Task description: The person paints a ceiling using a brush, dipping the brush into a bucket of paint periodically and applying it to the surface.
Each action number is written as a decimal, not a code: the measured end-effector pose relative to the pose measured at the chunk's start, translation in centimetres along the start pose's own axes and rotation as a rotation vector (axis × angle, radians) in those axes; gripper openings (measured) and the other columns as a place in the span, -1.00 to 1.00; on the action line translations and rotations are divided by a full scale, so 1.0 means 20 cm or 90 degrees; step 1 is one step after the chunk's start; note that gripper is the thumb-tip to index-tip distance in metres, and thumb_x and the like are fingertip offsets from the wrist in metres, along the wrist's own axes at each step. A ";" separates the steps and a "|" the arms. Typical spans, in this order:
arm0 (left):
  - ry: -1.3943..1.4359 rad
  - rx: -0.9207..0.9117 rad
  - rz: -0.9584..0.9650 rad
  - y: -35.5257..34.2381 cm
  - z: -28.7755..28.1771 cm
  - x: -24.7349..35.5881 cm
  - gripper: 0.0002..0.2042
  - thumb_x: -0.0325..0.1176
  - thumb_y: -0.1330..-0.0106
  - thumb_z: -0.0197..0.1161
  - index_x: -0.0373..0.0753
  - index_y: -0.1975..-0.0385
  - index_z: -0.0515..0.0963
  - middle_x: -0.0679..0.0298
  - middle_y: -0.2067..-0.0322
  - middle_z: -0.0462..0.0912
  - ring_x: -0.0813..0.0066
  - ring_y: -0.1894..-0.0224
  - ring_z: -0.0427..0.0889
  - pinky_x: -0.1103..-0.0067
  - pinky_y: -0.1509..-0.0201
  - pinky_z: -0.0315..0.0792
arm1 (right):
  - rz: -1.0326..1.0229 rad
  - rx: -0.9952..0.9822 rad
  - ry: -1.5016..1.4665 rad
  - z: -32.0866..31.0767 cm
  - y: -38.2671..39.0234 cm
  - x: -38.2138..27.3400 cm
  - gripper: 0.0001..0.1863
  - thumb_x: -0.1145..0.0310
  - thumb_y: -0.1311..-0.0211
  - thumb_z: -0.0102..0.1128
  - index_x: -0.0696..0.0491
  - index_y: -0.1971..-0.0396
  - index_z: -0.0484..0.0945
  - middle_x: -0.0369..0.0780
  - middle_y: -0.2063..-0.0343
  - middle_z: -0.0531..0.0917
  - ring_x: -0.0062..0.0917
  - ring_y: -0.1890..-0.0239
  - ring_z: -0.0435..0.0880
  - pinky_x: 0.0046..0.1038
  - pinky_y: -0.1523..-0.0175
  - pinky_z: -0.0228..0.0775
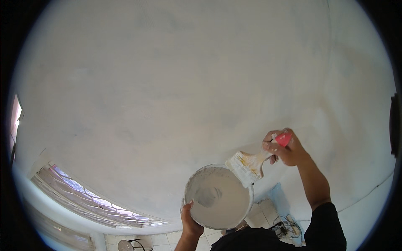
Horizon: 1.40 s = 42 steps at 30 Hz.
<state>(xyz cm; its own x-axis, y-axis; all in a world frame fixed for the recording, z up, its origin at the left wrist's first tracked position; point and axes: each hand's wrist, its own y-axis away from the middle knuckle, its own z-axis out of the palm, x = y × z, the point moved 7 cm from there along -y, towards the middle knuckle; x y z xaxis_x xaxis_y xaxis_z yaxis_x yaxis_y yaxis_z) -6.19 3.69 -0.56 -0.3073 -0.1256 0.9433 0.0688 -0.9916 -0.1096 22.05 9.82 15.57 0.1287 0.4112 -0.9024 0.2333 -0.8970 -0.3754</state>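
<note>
1. While the left hand [191, 221] steadies a round bucket [251, 201], the right hand [287, 148] carries a wide brush [246, 168]. Both belong to one person in black sleeves [326, 226].
2. Right hand: fingers curled in around the brush handle, its red end poking out past the fist. Bristles aim down and leftward, caked with pale stuff.
3. Left hand: thumb up at the bucket's near-left edge; fingers mostly out of my sight underneath, so I judge it a clasp, finger placement unclear.
4. Brush position: bristles overlap the bucket's upper-right rim. Touching or just above? Cannot tell from here.
5. Bucket contents: pale greyish liquid [230, 201], a darker swirl left of its middle (stirred, perhaps, or simply thin there). Plenty left, by my reckoning.
6. Progress, judged by eye: the broad wall [167, 92] looks pale nearly all over, though cloudy; faint grey patches show through, so coverage seems well along but uneven. A blue patch [278, 198] low down beyond the bucket reads as uncoated.
7. Surroundings: grilled window [88, 194] at lower left, tiled floor [161, 239] beneath, round-topped stool [124, 245], tangled cables [293, 228] at lower right.
</note>
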 end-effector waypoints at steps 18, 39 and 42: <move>0.214 -0.104 -0.292 -0.04 0.25 0.67 -0.49 -0.03 -0.21 -0.10 -0.25 -0.07 0.26 0.18 0.05 0.43 0.33 0.02 0.43 0.45 0.03 0.40 | -0.432 0.010 0.078 -0.11 -0.56 -1.40 -0.80 0.29 -0.15 0.10 0.13 0.44 0.45 -0.16 0.60 0.56 -0.53 0.59 0.57 -0.54 0.45 0.45; 0.163 -0.141 -0.313 -0.02 0.26 0.73 -0.46 -0.01 -0.22 -0.10 -0.24 -0.11 0.20 0.20 -0.04 0.35 0.34 -0.05 0.36 0.43 -0.08 0.30 | -0.774 0.228 0.663 0.15 -0.55 -2.35 -0.57 0.23 0.03 0.30 0.29 0.35 0.42 -0.10 0.44 0.58 -0.47 0.46 0.57 -0.51 0.31 0.44; 0.154 -0.098 -0.342 0.00 0.25 0.72 -0.48 -0.02 -0.20 -0.16 -0.24 -0.08 0.25 0.16 -0.01 0.37 0.27 0.00 0.42 0.35 0.01 0.37 | -0.873 0.265 0.860 0.22 -0.51 -2.25 -0.70 0.30 0.03 0.23 0.24 0.48 0.42 -0.04 0.47 0.54 -0.33 0.41 0.50 -0.40 0.26 0.33</move>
<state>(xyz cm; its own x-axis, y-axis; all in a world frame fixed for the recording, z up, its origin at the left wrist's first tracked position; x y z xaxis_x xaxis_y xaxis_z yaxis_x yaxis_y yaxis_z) -5.90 2.06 14.51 -0.4686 0.4083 0.7834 -0.2887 -0.9089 0.3011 9.59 -0.29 59.04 0.6610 0.3964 0.6372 0.6223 0.1850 -0.7606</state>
